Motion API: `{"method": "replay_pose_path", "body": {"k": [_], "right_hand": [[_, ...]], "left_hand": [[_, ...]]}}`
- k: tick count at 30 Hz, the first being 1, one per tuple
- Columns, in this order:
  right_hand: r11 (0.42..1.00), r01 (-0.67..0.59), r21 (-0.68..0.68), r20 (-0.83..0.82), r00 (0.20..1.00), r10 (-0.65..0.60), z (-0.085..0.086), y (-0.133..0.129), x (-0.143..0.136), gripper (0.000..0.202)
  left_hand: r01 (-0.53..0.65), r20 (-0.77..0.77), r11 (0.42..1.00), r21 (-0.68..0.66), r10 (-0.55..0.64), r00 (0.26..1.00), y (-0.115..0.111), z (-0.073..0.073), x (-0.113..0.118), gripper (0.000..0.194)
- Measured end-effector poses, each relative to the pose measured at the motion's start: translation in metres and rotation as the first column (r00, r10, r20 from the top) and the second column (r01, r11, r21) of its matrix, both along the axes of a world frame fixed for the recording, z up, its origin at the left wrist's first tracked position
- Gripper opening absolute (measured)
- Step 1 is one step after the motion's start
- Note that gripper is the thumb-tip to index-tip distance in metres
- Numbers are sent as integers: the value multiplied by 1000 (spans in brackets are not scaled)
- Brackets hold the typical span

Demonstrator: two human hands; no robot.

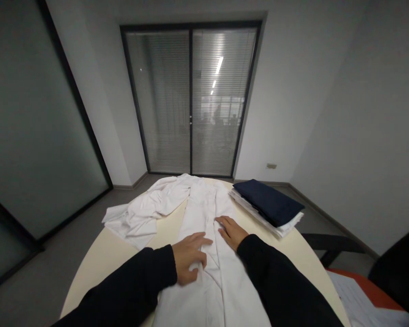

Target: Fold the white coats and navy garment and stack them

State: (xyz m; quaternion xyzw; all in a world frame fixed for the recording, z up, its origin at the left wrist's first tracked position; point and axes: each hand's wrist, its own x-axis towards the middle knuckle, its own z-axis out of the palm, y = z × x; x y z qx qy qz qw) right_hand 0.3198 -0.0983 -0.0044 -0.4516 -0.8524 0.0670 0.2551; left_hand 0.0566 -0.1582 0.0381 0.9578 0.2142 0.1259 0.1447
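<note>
A white shirt (207,290) lies spread lengthwise on a round cream table (92,272), its body running away from me and a crumpled sleeve bunched toward the left edge. My left hand (191,256) rests on the shirt's left half with fingers apart, touching the cloth near some diagonal creases. Slightly farther off, my right hand (231,231) lies on the cloth right of the front strip, fingers extended and holding nothing. Both forearms are in black sleeves.
Folded garments, a navy one (269,202) on top of white ones (286,227), sit at the table's right edge. A black chair (402,272) and papers on something orange (371,290) are at the lower right.
</note>
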Motion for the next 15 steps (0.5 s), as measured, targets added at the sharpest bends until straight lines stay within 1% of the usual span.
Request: {"method": "replay_pose_path", "body": {"k": [2,4,5,7,8,10,13,15], "right_hand": [[1000,-3,7,-15,1000,3,-3,2,0,41],[1000,-7,4,-19,1000,7,-5,2,-1,41],[1000,-8,1,-17,1000,8,-5,2,-1,42],[1000,-7,-2,-14,1000,7,-5,2,-1,42],[1000,-6,-1,-13,1000,6,-4,2,-1,41],[1000,-7,1,-15,1000,7,-4,2,-1,41],[1000,-9,5,-21,1000,9,-5,1,0,41],[1000,-6,5,-22,1000,6,-5,1,-1,41]], "left_hand": [[84,14,996,-35,-83,996,-10,2,-1,19],[161,73,984,-70,-156,985,-14,5,-2,10],[186,120,978,-92,-175,977,-14,7,-2,8],[219,209,965,-143,-187,960,-12,11,-3,11],[226,229,960,-166,-186,956,-12,13,-3,12],[201,180,960,-193,-167,969,-16,15,-3,9],[116,12,974,-194,-116,993,-28,17,-3,17],[98,-17,977,-190,-104,994,-37,18,-2,20]]}}
